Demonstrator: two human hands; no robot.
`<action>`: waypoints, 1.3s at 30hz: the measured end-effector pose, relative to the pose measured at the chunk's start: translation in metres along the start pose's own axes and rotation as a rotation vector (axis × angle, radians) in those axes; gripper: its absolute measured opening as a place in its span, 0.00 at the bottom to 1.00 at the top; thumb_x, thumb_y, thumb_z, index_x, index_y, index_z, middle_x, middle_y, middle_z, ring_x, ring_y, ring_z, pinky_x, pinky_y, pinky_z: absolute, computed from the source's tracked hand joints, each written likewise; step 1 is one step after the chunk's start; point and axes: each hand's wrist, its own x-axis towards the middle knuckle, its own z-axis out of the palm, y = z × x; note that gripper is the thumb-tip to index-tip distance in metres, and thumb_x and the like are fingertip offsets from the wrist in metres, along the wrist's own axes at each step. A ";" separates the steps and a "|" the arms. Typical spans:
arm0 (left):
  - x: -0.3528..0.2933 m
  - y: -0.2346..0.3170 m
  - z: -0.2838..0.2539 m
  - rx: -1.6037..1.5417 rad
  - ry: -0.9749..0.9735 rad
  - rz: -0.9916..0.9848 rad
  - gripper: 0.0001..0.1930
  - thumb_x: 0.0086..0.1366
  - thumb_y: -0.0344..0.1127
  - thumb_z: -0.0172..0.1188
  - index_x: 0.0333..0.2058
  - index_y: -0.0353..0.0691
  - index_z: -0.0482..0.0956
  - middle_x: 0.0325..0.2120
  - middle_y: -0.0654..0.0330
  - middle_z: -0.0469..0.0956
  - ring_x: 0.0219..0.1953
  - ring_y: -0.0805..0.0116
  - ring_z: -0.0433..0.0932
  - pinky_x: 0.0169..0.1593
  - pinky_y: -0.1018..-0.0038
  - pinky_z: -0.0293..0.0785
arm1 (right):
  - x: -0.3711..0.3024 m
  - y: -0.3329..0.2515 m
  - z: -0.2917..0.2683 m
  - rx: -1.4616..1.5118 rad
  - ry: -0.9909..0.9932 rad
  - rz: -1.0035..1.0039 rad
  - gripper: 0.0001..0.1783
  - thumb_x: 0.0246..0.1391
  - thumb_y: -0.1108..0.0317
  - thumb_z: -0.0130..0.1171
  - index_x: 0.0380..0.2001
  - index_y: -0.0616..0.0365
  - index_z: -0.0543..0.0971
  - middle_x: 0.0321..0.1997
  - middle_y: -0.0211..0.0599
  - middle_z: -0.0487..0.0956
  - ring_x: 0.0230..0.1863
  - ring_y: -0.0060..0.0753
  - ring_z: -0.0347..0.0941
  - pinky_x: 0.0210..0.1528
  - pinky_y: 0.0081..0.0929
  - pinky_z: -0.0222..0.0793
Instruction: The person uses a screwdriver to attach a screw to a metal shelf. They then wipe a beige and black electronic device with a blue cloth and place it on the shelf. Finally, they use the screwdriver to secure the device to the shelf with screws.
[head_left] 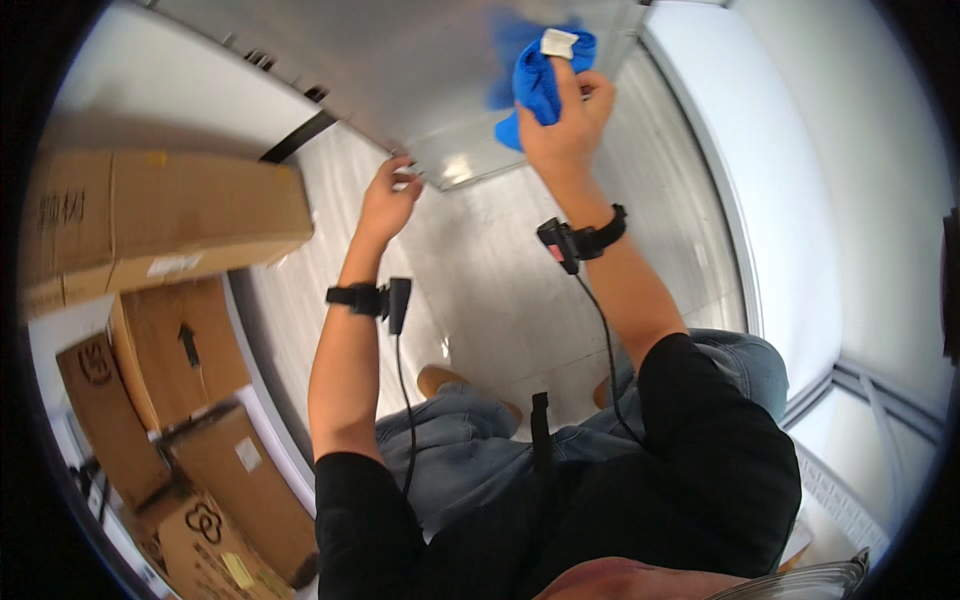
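A blue cloth (538, 90) with a white label is bunched in my right hand (567, 140), which presses it against a large shiny metal panel (420, 80). The cloth's blue reflection shows on the panel beside it. At the panel's left lower edge is my left hand (385, 205), its fingers curled round the edge near a small fitting. Black straps with small devices and cables sit on both my wrists.
A long cardboard box (200, 215) lies on the left, with several more cartons (185, 350) on a shelf below it. A white wall with a metal frame (700, 130) runs along the right. Below the panel is a pale tiled floor (470, 260).
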 end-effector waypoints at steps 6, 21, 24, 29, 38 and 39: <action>-0.001 -0.003 -0.007 -0.010 0.031 0.001 0.22 0.62 0.31 0.54 0.55 0.36 0.66 0.40 0.56 0.77 0.38 0.69 0.78 0.38 0.75 0.71 | -0.030 -0.049 0.032 0.058 -0.244 -0.224 0.32 0.31 0.75 0.64 0.46 0.41 0.79 0.39 0.36 0.66 0.42 0.45 0.62 0.45 0.39 0.61; -0.009 -0.007 -0.022 -0.039 -0.003 -0.020 0.20 0.60 0.29 0.53 0.52 0.37 0.70 0.39 0.59 0.77 0.39 0.69 0.78 0.40 0.74 0.71 | -0.104 -0.006 0.053 -0.007 -0.530 -0.198 0.31 0.32 0.77 0.65 0.45 0.40 0.78 0.40 0.35 0.68 0.43 0.43 0.65 0.45 0.38 0.62; -0.006 -0.017 -0.011 -0.023 -0.016 -0.014 0.20 0.60 0.30 0.54 0.52 0.37 0.70 0.39 0.59 0.77 0.39 0.70 0.77 0.40 0.75 0.71 | -0.110 -0.021 0.065 0.055 -0.554 -0.184 0.32 0.31 0.77 0.66 0.46 0.40 0.77 0.40 0.35 0.68 0.44 0.43 0.65 0.46 0.38 0.62; -0.012 -0.018 -0.002 -0.050 -0.011 -0.067 0.21 0.61 0.31 0.56 0.54 0.37 0.68 0.40 0.59 0.77 0.38 0.71 0.77 0.39 0.76 0.70 | -0.156 0.010 0.082 -0.054 -0.745 -0.226 0.24 0.42 0.76 0.57 0.44 0.39 0.77 0.36 0.33 0.67 0.43 0.41 0.64 0.40 0.37 0.60; -0.012 -0.011 0.010 -0.034 -0.060 -0.119 0.22 0.61 0.32 0.55 0.55 0.38 0.67 0.44 0.58 0.76 0.40 0.71 0.76 0.41 0.74 0.70 | -0.192 0.042 0.092 -0.340 -1.004 -0.219 0.15 0.46 0.70 0.55 0.38 0.41 0.82 0.39 0.31 0.67 0.46 0.38 0.62 0.43 0.38 0.58; -0.011 -0.010 0.010 -0.039 -0.060 -0.130 0.22 0.61 0.32 0.56 0.55 0.38 0.67 0.44 0.58 0.76 0.40 0.71 0.76 0.41 0.74 0.70 | -0.193 0.051 0.093 -0.374 -0.994 -0.220 0.15 0.46 0.70 0.56 0.38 0.41 0.82 0.39 0.31 0.67 0.46 0.39 0.62 0.43 0.38 0.58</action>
